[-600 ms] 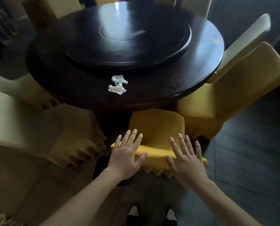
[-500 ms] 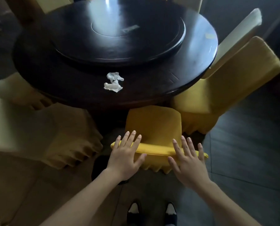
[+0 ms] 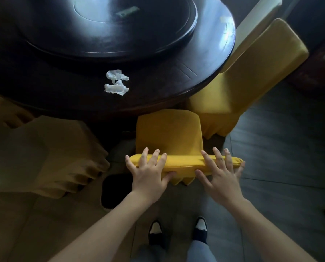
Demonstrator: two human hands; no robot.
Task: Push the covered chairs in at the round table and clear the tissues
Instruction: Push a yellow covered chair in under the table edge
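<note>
Place: a dining room, like in a restaurant or banquet hall.
Bench (image 3: 176, 87): big, round, dark wood, with a turntable (image 3: 108, 27) in the middle for sharing dishes.
Chairs (image 3: 169, 133): many around the bench, all in yellow or cream fabric covers with pleated skirts.
Floor (image 3: 282, 167): dark tiles.
Tissues (image 3: 116, 83): crumpled, white, lying on the bench.

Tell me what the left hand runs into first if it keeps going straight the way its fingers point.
The left hand already rests on the top edge of the yellow chair. Straight ahead lies the chair's backrest and seat, then probably the dark round table edge; depth there is unclear.
</note>
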